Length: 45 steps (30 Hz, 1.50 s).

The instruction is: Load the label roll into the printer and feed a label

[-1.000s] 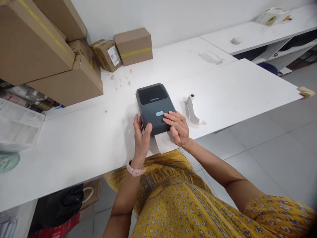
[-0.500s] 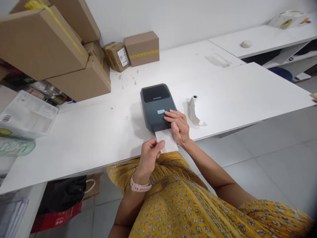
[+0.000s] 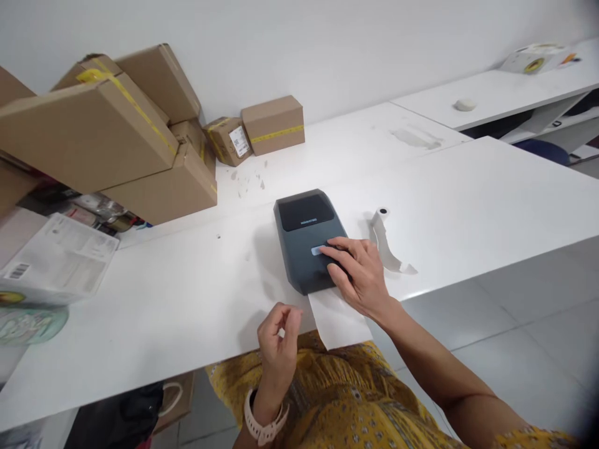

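A dark grey label printer [image 3: 299,255] with a black window sits on the white table. White paper [image 3: 337,318] comes out of its front and hangs over the table edge. My right hand [image 3: 358,271] rests on the printer's lid, fingers apart, with a fingertip on the light oblong button [image 3: 317,250]. Left of the paper, my left hand [image 3: 281,340] is off it and curled, thumb and fingers drawn together; whether anything is between them is too small to tell. A small paper roll [image 3: 382,213] with a loose curled strip lies right of the printer.
Cardboard boxes [image 3: 161,187] are piled at the left, with two smaller ones by the wall, one of them plain with yellow tape [image 3: 274,125]. A white carton [image 3: 60,255] stands at far left. The table's front edge [image 3: 187,380] runs close to my body.
My left hand has let go of the paper and moved away to its left. More paper shows from the printer. My right hand has shifted onto the button. The view has tilted up.
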### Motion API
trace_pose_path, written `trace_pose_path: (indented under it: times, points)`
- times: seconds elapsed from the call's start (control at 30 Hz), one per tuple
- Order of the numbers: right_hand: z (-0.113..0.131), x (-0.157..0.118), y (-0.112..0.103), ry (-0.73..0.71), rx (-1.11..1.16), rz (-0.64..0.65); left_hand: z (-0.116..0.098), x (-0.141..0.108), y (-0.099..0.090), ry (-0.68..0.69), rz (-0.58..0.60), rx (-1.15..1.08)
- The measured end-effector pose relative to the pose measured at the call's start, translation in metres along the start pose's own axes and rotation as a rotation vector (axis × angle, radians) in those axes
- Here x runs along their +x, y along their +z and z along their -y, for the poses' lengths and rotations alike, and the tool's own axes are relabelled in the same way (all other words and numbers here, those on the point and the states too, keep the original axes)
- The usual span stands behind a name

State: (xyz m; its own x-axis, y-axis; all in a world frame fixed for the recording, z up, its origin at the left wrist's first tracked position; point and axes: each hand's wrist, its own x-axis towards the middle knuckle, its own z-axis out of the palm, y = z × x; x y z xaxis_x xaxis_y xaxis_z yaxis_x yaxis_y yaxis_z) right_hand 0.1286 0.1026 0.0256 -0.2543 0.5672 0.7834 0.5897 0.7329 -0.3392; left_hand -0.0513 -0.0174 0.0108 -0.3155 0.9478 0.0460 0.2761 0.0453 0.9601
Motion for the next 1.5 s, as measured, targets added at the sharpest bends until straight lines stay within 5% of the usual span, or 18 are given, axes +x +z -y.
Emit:
trace_pose_path:
  times: [0.17,0.37,0.5,0.67,0.77,1.3,1.5]
  points:
    - [-0.003,0.020,-0.005,-0.171,-0.177,0.113,0.005,0.023,-0.002,0.090,-0.248,0.004]
    - [-0.015,0.025,-0.001,-0.246,-0.104,0.220,0.006,0.030,0.017,0.211,-0.122,0.016]
    - [-0.019,-0.002,-0.001,-0.051,0.051,0.186,0.006,0.023,0.027,0.163,-0.026,-0.018]
    - [-0.015,-0.041,0.001,0.442,0.414,0.011,0.010,0.022,0.027,0.146,-0.013,-0.035]
    - [-0.012,-0.048,0.004,0.556,0.504,-0.012,0.013,0.025,0.028,0.193,-0.035,-0.034]
    - [-0.005,-0.039,0.007,0.547,0.543,-0.094,0.014,0.030,0.036,0.257,-0.134,-0.191]
    - [-0.005,0.021,-0.013,0.345,0.432,-0.065,-0.019,0.073,0.016,0.415,-0.140,-0.212]
